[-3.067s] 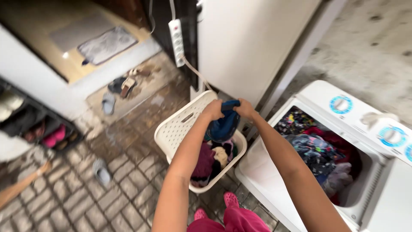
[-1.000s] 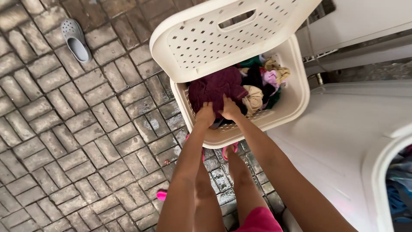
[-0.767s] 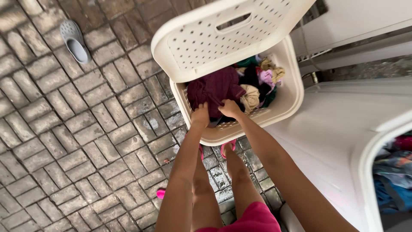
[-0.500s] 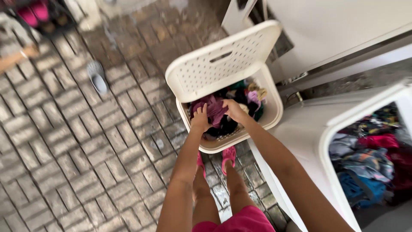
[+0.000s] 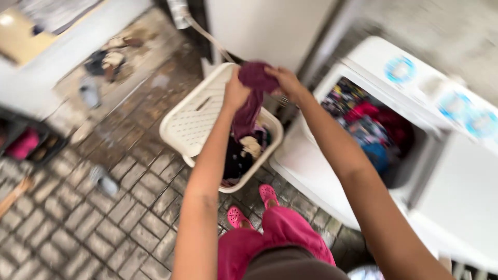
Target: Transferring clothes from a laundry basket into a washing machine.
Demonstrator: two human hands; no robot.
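**Both hands lift a maroon garment above the laundry basket**

The left hand (image 5: pixel 236 93) and the right hand (image 5: pixel 284 80) are both closed on the top edge of a dark maroon cloth garment (image 5: pixel 250 103), fingers curled into the fabric, holding it up side by side. The garment bunches between the two grips and hangs down in a loose, twisted length, its lower end reaching the pile in the basket. It looks soft and limp, light enough to carry with ease, and likely to slump wherever it is not held; a grip at the upper hem with the hands apart, as here, seems the surest way to keep it spread rather than balled up.

Directly below sits a cream perforated plastic laundry basket (image 5: pixel 197 122) with its hinged lid open to the left, holding more mixed clothes in dark, beige and pink tones. To the right stands a white top-loading washing machine (image 5: pixel 321 192), its tub open and filled with colourful clothes (image 5: pixel 365 122); round blue dials sit on its far panel. The person's pink clogs (image 5: pixel 268 194) stand on the grey brick-paved floor (image 5: pixel 93 228) just near the basket. A grey slipper (image 5: pixel 104 181) lies further left, with other footwear beyond it, somewhat blurred.
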